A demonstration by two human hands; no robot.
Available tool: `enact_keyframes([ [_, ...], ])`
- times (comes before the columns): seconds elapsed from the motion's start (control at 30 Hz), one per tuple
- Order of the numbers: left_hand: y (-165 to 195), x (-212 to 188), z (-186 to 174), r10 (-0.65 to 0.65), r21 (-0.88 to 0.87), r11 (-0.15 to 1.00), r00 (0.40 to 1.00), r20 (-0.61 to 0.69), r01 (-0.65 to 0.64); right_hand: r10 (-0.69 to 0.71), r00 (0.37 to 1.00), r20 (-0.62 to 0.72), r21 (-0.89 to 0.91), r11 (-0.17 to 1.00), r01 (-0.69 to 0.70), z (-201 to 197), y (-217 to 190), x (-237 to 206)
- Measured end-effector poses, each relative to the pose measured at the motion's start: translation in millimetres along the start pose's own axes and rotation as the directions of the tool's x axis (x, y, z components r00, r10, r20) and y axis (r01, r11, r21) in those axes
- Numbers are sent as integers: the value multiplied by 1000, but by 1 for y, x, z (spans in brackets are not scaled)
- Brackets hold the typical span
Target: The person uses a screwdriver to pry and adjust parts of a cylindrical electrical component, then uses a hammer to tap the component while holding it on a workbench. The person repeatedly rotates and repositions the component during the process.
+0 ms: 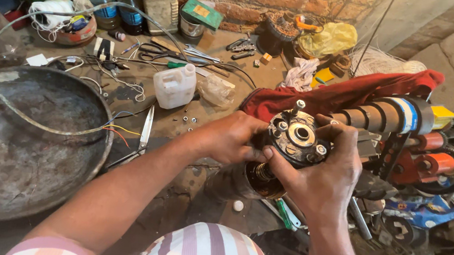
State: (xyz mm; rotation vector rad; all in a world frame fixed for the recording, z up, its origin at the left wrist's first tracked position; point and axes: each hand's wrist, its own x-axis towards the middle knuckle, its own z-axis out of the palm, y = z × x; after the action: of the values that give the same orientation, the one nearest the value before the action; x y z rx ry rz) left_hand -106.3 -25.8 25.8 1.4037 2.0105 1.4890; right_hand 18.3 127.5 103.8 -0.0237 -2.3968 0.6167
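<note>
Both my hands hold a round grey metal motor part [298, 136] with a centre bearing hole and several bolts standing up from its face. My left hand [231, 138] grips its left side. My right hand [324, 171] wraps its right and lower edge, thumb pressed on the rim. Copper windings [264, 175] show below the part, between my hands. A red cloth [345, 94] lies just behind it.
A large dented metal pan [23, 142] fills the left, with a wire hoop over it. A white plastic jug [175, 86], scissors [144, 131], loose nuts and tools litter the bench. Tape rolls on a bar [392, 115] and orange reels [432, 162] sit at right.
</note>
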Motion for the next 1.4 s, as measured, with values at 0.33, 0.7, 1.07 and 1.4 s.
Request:
enact_keyframes([
  [0.33,-7,-2,4,128,45,991,989,-77,-125,-78,995,-62,-21,997,77,6,-17,-8],
  [0.7,-5,1,5,179,173,971,982,-52,-168,-16,993,-113,-143,990,0,9,-33,-20],
  [1.07,3,6,-7,74,181,979,991,111,-94,59,986,-158,-139,987,-82,10,-38,-27],
  [1.4,1,14,-10,79,193,974,977,196,-117,81,979,-189,-100,990,-101,10,-28,-31],
])
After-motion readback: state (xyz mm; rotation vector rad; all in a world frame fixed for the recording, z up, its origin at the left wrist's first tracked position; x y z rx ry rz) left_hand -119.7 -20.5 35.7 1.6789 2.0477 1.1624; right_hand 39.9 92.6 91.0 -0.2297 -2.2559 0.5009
